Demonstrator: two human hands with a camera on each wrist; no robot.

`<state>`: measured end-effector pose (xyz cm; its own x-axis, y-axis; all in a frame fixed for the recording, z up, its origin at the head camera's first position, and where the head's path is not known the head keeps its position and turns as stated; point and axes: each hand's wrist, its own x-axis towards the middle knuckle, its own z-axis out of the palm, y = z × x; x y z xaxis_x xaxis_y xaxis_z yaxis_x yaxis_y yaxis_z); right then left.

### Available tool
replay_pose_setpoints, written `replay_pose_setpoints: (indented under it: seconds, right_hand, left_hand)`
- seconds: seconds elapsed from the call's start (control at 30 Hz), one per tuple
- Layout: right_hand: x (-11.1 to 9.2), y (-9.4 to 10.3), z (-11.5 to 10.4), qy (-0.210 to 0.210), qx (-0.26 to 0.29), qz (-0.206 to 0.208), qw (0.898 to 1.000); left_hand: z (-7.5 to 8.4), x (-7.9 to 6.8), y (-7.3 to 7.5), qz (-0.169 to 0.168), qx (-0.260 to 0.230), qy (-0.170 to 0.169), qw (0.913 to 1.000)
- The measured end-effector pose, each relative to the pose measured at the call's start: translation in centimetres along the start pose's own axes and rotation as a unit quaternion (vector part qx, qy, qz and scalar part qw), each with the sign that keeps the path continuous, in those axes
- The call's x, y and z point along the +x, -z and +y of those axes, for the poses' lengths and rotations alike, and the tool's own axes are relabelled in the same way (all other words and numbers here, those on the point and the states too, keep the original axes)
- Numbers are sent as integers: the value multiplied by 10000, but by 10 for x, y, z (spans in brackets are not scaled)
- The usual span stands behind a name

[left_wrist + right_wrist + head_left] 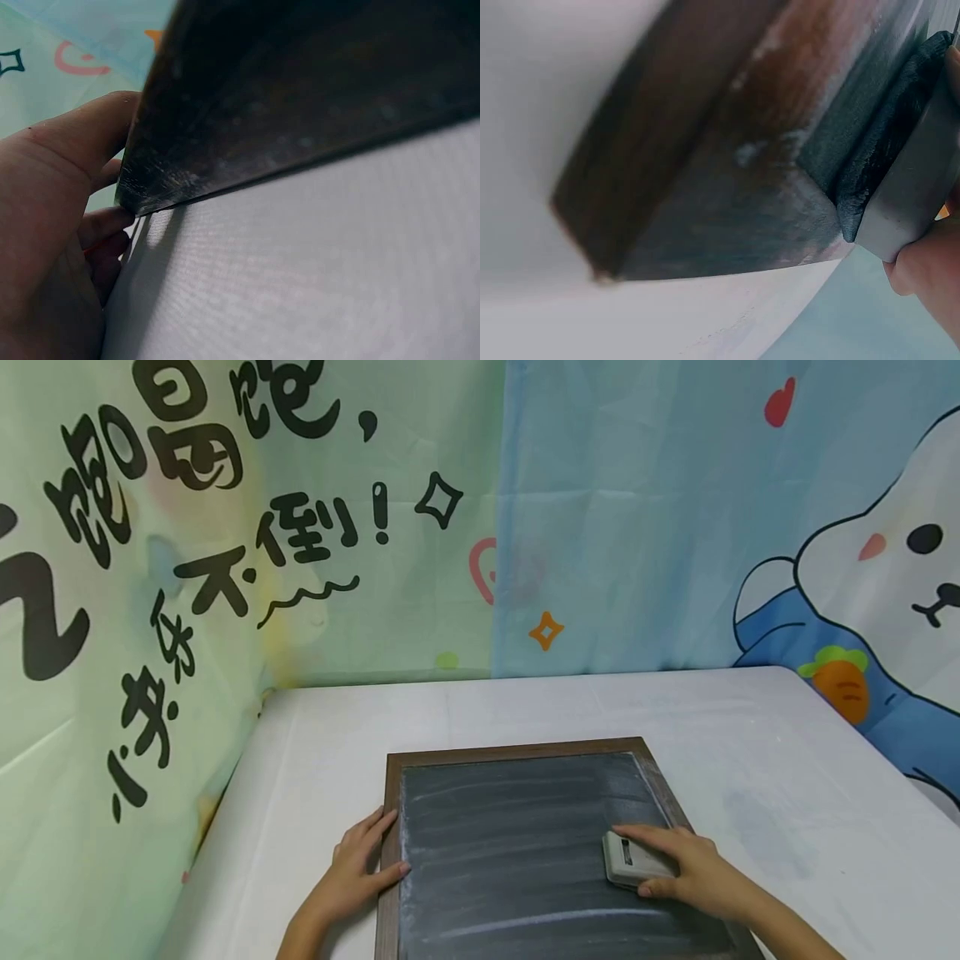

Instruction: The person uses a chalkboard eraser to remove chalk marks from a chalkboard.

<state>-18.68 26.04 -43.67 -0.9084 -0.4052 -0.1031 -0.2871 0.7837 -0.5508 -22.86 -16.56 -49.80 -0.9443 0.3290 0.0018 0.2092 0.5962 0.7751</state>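
Note:
A small chalkboard (510, 843) in a brown wooden frame lies on a white table, its dark face streaked with chalk. At its left side, my left hand (356, 864) holds the frame, thumb over the top edge. In the left wrist view, the left hand's (52, 195) other fingers touch the side of the dark frame (225, 127). My right hand (693, 872) grips a light grey chalkboard eraser (624, 860) against the right part of the board. The right wrist view shows the eraser's dark felt pad (885, 142) on the board near a frame corner (705, 225).
The white table (787, 760) extends around the board. Behind it hangs a printed cloth backdrop (637, 527), with a cartoon bear (885, 577) at right and large dark characters (217, 585) at left. A broad chalk streak (540, 920) crosses the board's near part.

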Motion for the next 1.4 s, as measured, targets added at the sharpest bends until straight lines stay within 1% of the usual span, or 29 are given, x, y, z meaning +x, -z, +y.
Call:
replay_pose_setpoints:
  seconds: [0.13, 0.33, 0.43, 0.5, 0.63, 0.77, 0.97, 1.07, 1.2, 1.27, 1.4]
  right_hand:
    - [-5, -4, 0, -18, -221, 56, 9997]
    - [-16, -7, -1, -294, -176, -137, 9993]
    - [-21, -8, -1, -275, -138, -214, 9993]
    - [-20, -8, 1, -348, -99, -311, 9989]
    - [-18, -6, 4, -468, 162, -507, 9975]
    - [-16, -10, 6, -379, 261, -544, 9975]
    - [-12, -18, 5, -247, -135, -381, 9989]
    - [-10, -23, 1, -35, -319, -209, 9993]
    - [-5, -30, -10, 108, -474, -32, 9988]
    - [-1, -33, -17, -28, -346, -144, 9993]
    - [5, -39, -31, -246, -181, -230, 9993]
  left_hand:
    - [0, 0, 0, -10, 1, 38, 10000]
    - [0, 0, 0, 2, 21, 28, 10000]
    - [0, 1, 1, 11, 0, -5, 10000]
    - [0, 2, 1, 13, -18, -26, 10000]
    - [-1, 4, 0, -31, -46, -25, 10000]
    - [-3, 2, 1, -46, -39, 36, 10000]
    - [-3, 2, 2, -32, 24, 13, 10000]
    - [-3, 2, 3, -23, 57, -9, 10000]
    - [-3, 2, 4, 26, 42, -14, 10000]
    - [-3, 2, 4, 37, 33, 2, 10000]
    - [-4, 3, 3, 33, 34, 9, 10000]
